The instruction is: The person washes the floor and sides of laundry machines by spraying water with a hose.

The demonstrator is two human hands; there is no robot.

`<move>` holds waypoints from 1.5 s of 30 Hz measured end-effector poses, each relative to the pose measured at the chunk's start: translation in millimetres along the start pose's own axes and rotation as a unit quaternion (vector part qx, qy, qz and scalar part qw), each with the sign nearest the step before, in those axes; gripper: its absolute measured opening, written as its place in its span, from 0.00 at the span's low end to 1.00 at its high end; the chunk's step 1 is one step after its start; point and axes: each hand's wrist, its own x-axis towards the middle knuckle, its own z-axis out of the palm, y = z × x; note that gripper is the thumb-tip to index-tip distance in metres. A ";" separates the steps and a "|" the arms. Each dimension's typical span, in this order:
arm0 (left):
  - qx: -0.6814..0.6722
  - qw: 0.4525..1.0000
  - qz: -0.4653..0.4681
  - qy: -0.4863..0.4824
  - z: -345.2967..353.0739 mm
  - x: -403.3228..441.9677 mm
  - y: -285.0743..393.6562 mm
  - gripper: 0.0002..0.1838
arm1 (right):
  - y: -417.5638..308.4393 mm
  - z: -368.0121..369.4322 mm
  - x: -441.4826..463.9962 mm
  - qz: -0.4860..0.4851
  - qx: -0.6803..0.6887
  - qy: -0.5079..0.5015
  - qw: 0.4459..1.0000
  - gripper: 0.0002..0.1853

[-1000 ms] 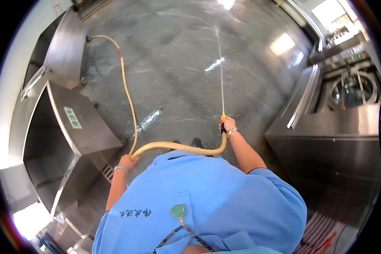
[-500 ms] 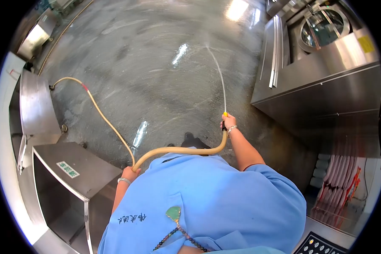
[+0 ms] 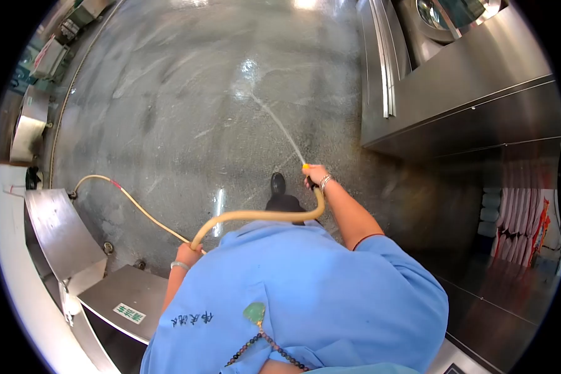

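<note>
My right hand is closed around the black grip of a spray nozzle with a yellow tip. A jet of water leaves the tip and lands on the wet grey floor. From the grip, a beige hose curves across the front of my body to my left hand, whose fingers are wrapped round it. Past my left hand, a thinner length of hose runs left over the floor, with a red band on it.
Steel carts stand at the left, one with a green-and-white label. A large steel machine with a round door fills the right side. Another hose lies along the floor at the upper left. My black shoe is ahead.
The view has turned and moved forward past the carts. The water jet now points up and to the left, where it was nearly straight ahead. Both hands keep hold of the hose and nozzle.
</note>
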 end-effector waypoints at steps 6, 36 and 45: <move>0.095 0.995 0.008 0.001 -48.7 73.2 114.6 0.15 | -33.8 -94.2 46.2 0.090 0.147 0.209 0.963 0.06; 0.246 0.949 0.172 0.097 -365.7 490.7 413.9 0.13 | -411.6 -60.6 292.2 0.007 0.264 0.338 0.904 0.06; 0.176 0.971 0.143 0.070 -381.7 594.3 520.8 0.14 | -536.7 -110.3 420.3 -0.028 0.266 0.324 0.908 0.07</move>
